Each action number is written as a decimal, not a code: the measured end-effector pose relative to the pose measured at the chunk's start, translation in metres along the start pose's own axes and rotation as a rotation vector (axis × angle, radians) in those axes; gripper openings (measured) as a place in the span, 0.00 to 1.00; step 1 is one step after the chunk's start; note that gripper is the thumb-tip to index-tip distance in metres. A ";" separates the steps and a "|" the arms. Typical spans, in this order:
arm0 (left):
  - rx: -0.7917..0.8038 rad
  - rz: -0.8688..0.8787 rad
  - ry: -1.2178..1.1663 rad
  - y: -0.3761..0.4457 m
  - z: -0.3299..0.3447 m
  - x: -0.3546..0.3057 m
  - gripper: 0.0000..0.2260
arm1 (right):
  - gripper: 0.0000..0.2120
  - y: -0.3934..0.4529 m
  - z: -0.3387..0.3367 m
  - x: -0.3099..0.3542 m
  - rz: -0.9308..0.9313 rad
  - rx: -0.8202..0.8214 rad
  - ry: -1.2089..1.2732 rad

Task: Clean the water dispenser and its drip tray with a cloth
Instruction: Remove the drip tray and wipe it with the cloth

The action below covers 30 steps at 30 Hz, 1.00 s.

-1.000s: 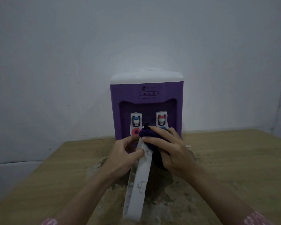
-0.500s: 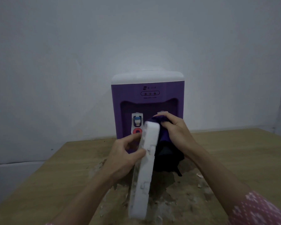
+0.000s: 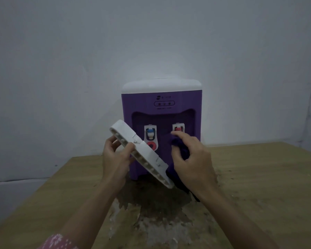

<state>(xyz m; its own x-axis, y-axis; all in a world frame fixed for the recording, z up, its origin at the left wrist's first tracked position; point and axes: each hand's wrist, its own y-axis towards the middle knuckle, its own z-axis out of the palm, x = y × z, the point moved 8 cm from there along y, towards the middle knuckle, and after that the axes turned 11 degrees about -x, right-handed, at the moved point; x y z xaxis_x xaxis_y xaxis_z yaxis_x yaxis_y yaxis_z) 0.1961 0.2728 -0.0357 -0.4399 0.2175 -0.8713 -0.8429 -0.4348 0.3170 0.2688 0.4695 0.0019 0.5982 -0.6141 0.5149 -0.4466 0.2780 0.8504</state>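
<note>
Left hand (image 3: 115, 162) is clamped on the drip tray (image 3: 142, 155): fingers curl over its upper left edge, thumb presses its near face. I'm holding the white tray off the table, tilted, high end up left, low end down right. It hangs in front of the water dispenser's lower left corner, and I can't tell if the two touch. Tray's ribbed underside with a row of small pegs faces me.

Right hand (image 3: 192, 162) has its fingers curled round a bunched dark purple cloth (image 3: 180, 151), gripping it. Cloth sits just right of the tray's low end, and a loose tail of it hangs below the hand toward the table. Can't tell whether cloth touches tray; the hand hides that spot.

Water dispenser (image 3: 162, 130) stands upright behind both hands, purple body, white top, at the far side of the wooden table (image 3: 258, 186), close to the wall (image 3: 151, 42). Its recess holds two taps: blue tap (image 3: 150, 133) on the left with a red round part (image 3: 152, 145) below it, red tap (image 3: 178, 129) on the right, just above my right fingertips. Small oval panel with three dots sits above the recess; label text is too blurred to read.

Tabletop in front of the dispenser shows a dark, patchy, worn area (image 3: 151, 212). Pink patterned sleeve (image 3: 59, 242) shows at bottom left.
</note>
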 end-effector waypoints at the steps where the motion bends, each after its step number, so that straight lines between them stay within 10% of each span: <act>1: 0.004 -0.008 -0.012 -0.002 0.001 0.000 0.16 | 0.16 -0.005 0.005 0.006 -0.042 0.025 -0.009; 14: 0.066 -0.086 -0.144 -0.006 0.008 -0.002 0.08 | 0.14 -0.035 0.032 0.046 -0.625 0.069 -0.344; 21: -0.002 -0.061 -0.181 -0.010 0.002 0.000 0.13 | 0.17 -0.024 0.029 0.029 -0.356 0.021 -0.242; 30: -0.045 -0.071 -0.273 -0.010 0.001 -0.002 0.15 | 0.14 -0.022 0.023 0.032 -0.476 -0.040 -0.303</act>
<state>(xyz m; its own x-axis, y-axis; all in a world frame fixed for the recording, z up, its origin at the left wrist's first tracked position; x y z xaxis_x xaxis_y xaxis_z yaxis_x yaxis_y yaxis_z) 0.2053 0.2774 -0.0368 -0.4530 0.4732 -0.7556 -0.8624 -0.4473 0.2369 0.2826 0.4269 -0.0033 0.5072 -0.8615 0.0245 -0.1449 -0.0573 0.9878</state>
